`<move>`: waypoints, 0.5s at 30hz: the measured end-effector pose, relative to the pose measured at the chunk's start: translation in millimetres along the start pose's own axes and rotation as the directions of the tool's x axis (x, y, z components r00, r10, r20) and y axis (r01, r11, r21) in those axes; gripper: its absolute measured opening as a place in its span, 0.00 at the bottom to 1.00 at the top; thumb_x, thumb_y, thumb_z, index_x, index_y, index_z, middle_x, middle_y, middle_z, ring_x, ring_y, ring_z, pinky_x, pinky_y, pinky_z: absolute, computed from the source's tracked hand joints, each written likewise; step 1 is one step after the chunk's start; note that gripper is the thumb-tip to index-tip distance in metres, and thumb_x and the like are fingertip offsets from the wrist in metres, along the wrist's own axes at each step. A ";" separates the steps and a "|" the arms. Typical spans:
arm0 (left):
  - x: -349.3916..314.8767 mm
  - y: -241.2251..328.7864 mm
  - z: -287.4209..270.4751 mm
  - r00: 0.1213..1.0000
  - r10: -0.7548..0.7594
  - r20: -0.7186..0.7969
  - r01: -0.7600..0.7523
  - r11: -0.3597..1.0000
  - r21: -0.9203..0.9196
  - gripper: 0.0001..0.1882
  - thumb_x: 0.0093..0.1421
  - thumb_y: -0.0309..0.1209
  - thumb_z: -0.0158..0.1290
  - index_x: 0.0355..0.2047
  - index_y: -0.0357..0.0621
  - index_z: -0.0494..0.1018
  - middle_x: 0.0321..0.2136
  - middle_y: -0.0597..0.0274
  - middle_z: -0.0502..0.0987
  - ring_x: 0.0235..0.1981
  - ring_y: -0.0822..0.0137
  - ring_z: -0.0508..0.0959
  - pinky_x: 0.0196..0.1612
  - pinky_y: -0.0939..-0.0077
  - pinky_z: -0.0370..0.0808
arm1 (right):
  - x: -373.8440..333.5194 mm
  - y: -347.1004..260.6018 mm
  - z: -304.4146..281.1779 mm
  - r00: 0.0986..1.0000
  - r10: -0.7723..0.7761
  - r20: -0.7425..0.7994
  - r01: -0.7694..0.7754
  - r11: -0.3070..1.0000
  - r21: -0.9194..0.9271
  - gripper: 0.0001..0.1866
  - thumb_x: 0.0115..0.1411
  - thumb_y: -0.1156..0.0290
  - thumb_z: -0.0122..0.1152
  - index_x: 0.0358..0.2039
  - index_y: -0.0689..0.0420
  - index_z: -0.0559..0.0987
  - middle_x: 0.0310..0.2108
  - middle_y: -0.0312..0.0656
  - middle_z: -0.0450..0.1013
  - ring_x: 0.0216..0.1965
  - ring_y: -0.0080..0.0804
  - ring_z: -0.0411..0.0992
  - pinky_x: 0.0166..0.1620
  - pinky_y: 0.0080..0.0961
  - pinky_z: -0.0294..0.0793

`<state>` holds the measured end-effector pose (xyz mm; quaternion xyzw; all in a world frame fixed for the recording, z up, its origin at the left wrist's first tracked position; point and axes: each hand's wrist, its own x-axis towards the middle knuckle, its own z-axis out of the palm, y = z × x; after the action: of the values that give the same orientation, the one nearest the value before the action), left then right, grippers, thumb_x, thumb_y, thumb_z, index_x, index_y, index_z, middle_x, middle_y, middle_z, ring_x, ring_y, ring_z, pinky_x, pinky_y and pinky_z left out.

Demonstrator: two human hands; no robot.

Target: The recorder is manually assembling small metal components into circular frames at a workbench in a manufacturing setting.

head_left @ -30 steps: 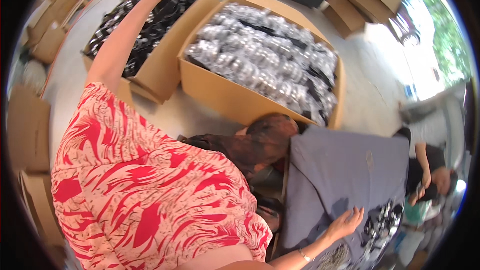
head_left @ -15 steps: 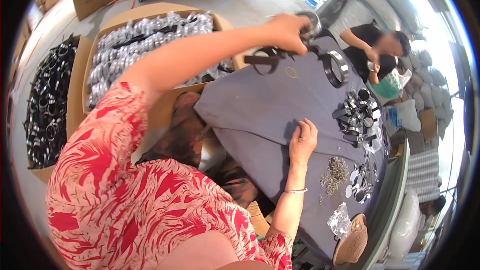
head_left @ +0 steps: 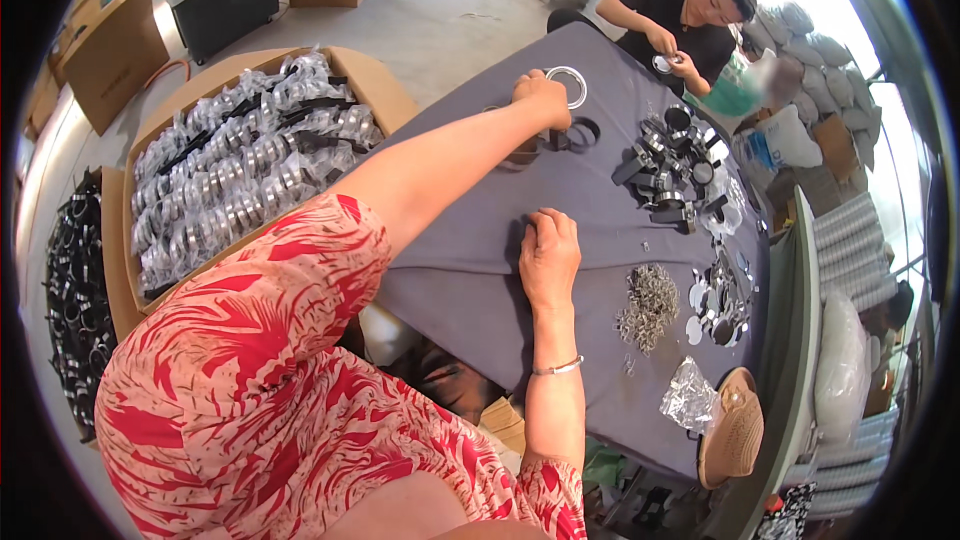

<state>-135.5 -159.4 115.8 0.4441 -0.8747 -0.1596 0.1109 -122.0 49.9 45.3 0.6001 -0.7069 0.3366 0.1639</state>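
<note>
My left hand (head_left: 545, 100) reaches over the far part of the grey cloth-covered table (head_left: 460, 240), closed at the edge of a silver ring-shaped piece (head_left: 567, 87). Close below that hand lies a black band curved into a loop (head_left: 582, 135). Another dark band (head_left: 522, 151) is partly hidden by my forearm. Nearer to me, my right hand (head_left: 550, 255) rests on the cloth with its fingers curled in. Whatever those fingers hold, if anything, is hidden. To its right sits a heap of small metal clips (head_left: 650, 308).
Black bands with silver rings (head_left: 675, 165) are piled at the right, above scattered round discs (head_left: 720, 300). A clear plastic bag (head_left: 688, 392) and a straw hat (head_left: 732, 430) lie near the table edge. Left stands a carton (head_left: 385, 90) of wrapped pieces. A co-worker (head_left: 670, 25) sits across.
My left hand has come down to the table with the silver piece, which was held up in the air. My right hand remains on the cloth. The whole view has shifted.
</note>
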 end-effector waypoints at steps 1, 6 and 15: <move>-2.4 0.5 -5.0 0.999 0.046 0.001 -0.046 0.999 -0.007 0.24 0.44 0.41 0.55 0.41 0.42 0.75 0.45 0.54 0.73 0.52 0.58 0.66 0.50 0.66 0.65 | 0.5 1.1 -0.3 1.000 -0.005 -0.003 0.005 1.000 0.011 0.06 0.47 0.81 0.55 0.29 0.62 0.74 0.35 0.43 0.71 0.39 0.42 0.69 0.39 0.32 0.72; 14.0 -11.7 -1.8 0.990 0.079 0.117 -0.040 0.951 -0.307 0.29 0.42 0.43 0.59 0.48 0.55 0.71 0.41 0.60 0.74 0.36 0.63 0.77 0.31 0.69 0.78 | 1.3 0.4 1.0 1.000 0.003 0.009 -0.003 1.000 0.025 0.06 0.47 0.81 0.55 0.28 0.61 0.74 0.35 0.43 0.71 0.38 0.41 0.69 0.39 0.32 0.72; -1.1 -18.9 -3.4 0.937 0.338 0.090 -0.253 0.833 -0.491 0.25 0.45 0.41 0.56 0.46 0.56 0.73 0.37 0.57 0.77 0.30 0.62 0.78 0.30 0.71 0.77 | -2.2 3.8 0.8 0.999 0.010 0.032 -0.010 1.000 0.010 0.06 0.48 0.80 0.55 0.29 0.60 0.74 0.33 0.41 0.71 0.37 0.40 0.69 0.37 0.31 0.72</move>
<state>-119.7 -169.6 111.7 0.2469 -0.8736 -0.3865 0.1627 -125.0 51.3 42.3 0.6026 -0.7108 0.3313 0.1481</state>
